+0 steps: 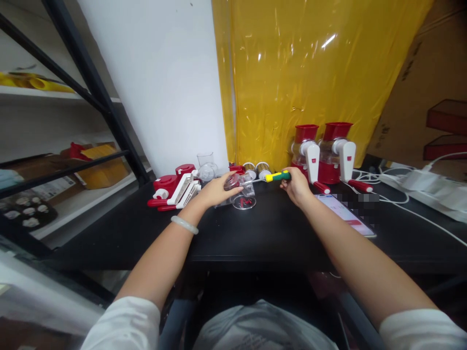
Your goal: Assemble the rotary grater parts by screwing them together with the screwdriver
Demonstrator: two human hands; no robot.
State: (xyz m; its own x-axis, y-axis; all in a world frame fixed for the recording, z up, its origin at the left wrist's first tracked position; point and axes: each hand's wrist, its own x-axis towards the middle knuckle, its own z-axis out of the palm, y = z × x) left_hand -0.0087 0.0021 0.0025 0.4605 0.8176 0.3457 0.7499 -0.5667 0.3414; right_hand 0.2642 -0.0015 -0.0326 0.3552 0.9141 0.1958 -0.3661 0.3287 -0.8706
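Observation:
My right hand is closed around the green and yellow handle of a screwdriver, whose shaft points left. The tip meets a clear plastic grater body with a red part in it; exactly where it touches is too small to tell. My left hand grips that body from the left, fingers wrapped over its red end. The body's round clear base is just above or on the black table. Behind it are two grater drums and a red piece.
Two assembled red and white rotary graters stand at the back right. A phone, white cables and a power strip lie on the right. Red bases and white crank handles are at left, near a black-framed shelf.

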